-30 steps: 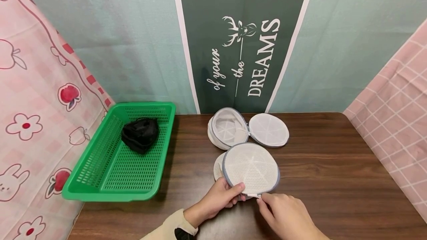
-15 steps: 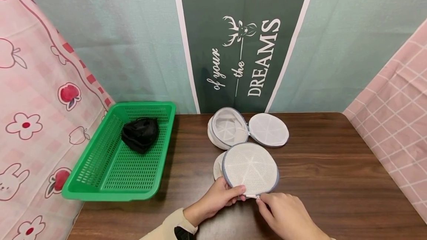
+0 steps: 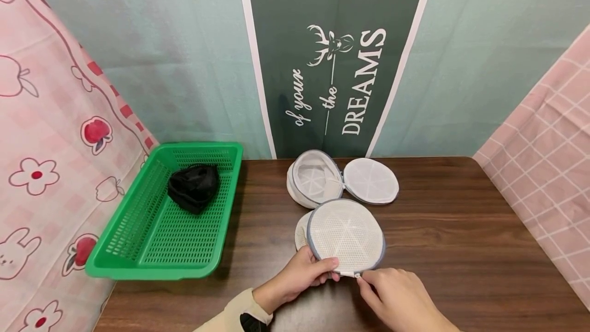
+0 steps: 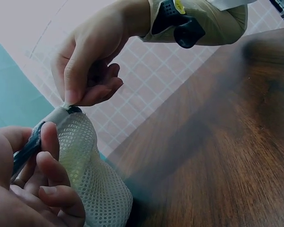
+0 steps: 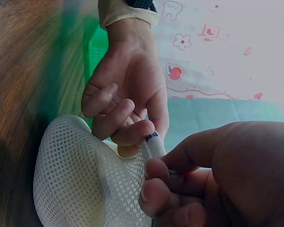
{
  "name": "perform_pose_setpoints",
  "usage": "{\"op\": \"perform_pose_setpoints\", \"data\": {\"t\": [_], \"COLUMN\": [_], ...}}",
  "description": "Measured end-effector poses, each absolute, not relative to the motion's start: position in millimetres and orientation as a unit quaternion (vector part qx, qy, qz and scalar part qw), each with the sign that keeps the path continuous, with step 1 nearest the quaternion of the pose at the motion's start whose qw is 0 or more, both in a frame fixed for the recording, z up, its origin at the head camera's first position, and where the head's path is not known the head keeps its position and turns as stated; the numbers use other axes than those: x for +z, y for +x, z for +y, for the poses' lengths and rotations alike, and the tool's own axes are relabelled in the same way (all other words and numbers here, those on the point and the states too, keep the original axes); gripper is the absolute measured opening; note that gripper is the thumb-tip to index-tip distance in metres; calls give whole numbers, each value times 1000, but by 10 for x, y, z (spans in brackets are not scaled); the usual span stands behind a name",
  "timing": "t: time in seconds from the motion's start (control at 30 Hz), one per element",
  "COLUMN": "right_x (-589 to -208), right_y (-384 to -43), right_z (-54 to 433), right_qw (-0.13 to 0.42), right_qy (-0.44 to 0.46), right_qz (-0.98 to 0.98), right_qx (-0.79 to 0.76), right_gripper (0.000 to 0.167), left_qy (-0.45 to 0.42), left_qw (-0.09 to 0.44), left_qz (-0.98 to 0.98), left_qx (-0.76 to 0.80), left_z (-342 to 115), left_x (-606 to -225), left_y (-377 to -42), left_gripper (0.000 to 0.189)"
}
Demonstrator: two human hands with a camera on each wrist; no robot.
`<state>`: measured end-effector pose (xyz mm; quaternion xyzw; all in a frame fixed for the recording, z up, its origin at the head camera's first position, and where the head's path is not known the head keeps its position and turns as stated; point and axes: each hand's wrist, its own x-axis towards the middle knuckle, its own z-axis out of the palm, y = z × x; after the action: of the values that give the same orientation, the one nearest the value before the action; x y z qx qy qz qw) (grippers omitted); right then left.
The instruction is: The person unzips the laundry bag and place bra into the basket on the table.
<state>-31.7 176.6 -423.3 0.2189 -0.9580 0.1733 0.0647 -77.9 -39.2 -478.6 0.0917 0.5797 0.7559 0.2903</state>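
A round white mesh laundry bag [image 3: 345, 234] with a grey-blue zipped rim is tilted up over the near middle of the table. My left hand [image 3: 299, 273] grips its lower left edge, thumb on top and fingers beneath. At the front of the rim, my right hand [image 3: 398, 293] pinches the small zipper pull [image 3: 358, 275] between thumb and forefinger. The left wrist view has the mesh side [image 4: 104, 189] hanging below both hands. In the right wrist view, the pale zipper end [image 5: 155, 145] runs between the two hands' fingertips.
Behind it, a second mesh bag [image 3: 313, 178] lies unzipped with its lid [image 3: 371, 181] folded out to the right. A green plastic basket [image 3: 223, 219] stands at the left, holding a bunched black cloth item [image 3: 193, 187]. Curtains surround the wooden table [image 3: 461, 240].
My right fingers and the zipper pull have shifted very slightly right along the rim. My left hand keeps its grip in the same place.
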Motion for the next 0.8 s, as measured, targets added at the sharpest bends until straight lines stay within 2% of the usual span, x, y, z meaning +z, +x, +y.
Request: {"op": "perform_pose_setpoints", "data": {"t": [0.5,0.8], "right_x": [-4206,-4183], "right_y": [-321,-325], "right_z": [1846,1899], "right_qw": [70,47], "right_qy": [217,200], "right_qz": [-961,-966], "right_qx": [158,158], "right_gripper": [50,50], "left_qy": [86,78], "left_qw": [299,298], "left_qz": [578,582], "left_qx": [755,753], "left_z": [-407,-423], "left_x": [-4777,-4763], "left_y": [-790,-791], "left_gripper": [6,4]}}
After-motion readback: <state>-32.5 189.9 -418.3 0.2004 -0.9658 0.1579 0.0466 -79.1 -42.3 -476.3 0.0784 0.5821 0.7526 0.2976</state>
